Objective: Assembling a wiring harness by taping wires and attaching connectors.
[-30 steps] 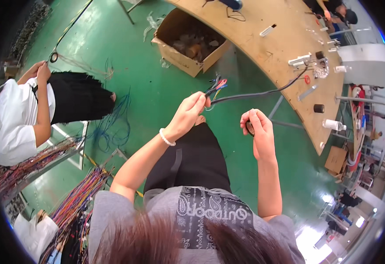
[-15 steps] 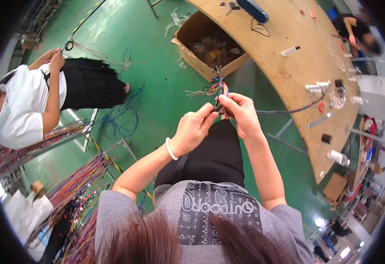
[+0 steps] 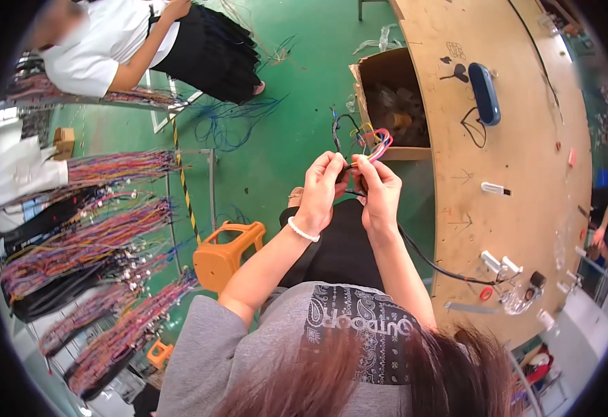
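1. My left hand [image 3: 321,189] and right hand [image 3: 379,192] are raised together in front of me, fingertips nearly meeting, both pinched on the cable [image 3: 429,260].
2. The cable's stripped end sits between my fingertips, and its loose coloured wires [image 3: 375,141] fan out just above them. The black length runs down from my right hand and out to the tabletop [image 3: 519,125] on my right.
3. A white bracelet [image 3: 302,230] is on my left wrist.
4. An open cardboard box [image 3: 389,97] stands on the green floor against the tabletop's edge, beyond my hands.
5. A blue oblong device [image 3: 484,93] lies on the tabletop, well apart from my hands.
6. An orange stool [image 3: 226,256] stands on the floor beside my left forearm.
7. Bundles of coloured wiring [image 3: 88,243] hang on racks at far left.
8. Another person in a white top [image 3: 102,42] stands at upper left.
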### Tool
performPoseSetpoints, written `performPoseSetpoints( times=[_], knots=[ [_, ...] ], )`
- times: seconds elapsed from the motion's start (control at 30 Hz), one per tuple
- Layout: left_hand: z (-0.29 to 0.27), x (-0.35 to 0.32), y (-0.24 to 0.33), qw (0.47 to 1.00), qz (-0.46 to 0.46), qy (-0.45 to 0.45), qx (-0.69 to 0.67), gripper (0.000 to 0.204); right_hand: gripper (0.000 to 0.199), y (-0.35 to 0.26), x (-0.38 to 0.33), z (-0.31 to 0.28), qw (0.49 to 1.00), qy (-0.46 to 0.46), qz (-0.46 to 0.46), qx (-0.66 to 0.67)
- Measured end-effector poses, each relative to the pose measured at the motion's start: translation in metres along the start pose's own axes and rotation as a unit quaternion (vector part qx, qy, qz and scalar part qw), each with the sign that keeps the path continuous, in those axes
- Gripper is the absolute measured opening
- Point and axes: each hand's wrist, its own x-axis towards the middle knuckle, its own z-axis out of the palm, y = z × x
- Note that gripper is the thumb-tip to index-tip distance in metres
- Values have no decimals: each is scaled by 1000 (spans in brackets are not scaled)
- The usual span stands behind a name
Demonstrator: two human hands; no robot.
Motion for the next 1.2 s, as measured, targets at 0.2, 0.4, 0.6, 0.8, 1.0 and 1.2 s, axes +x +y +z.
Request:
performPoseSetpoints(
  times=[0.2, 0.4, 0.6, 0.8, 1.0, 1.2],
  knots=[
    [-24, 25, 5, 995, 11, -8, -100, 44, 39, -37, 60, -76, 963, -81, 31, -257],
    [6, 35, 14, 996, 53, -44, -52, 62, 49, -54, 156, -254, 608, 262, -263, -702],
    [-2, 46, 20, 995, 77, -1, -63, 63, 50, -54, 37, -206, 763, 101, -376, -515],
    [-11, 59, 27, 993, 99, 0, -64, 63, 32, -71, -89, -415, 444, 605, -403, -523],
    [6, 69, 31, 995, 81, -6, -55, 62, 62, -99, -122, -584, 950, 220, 41, 220],
    [-10, 57, 7, 999, 45, 11, -13, 32, 27, -107, -122, -508, 957, 237, -87, 146]
  ],
)
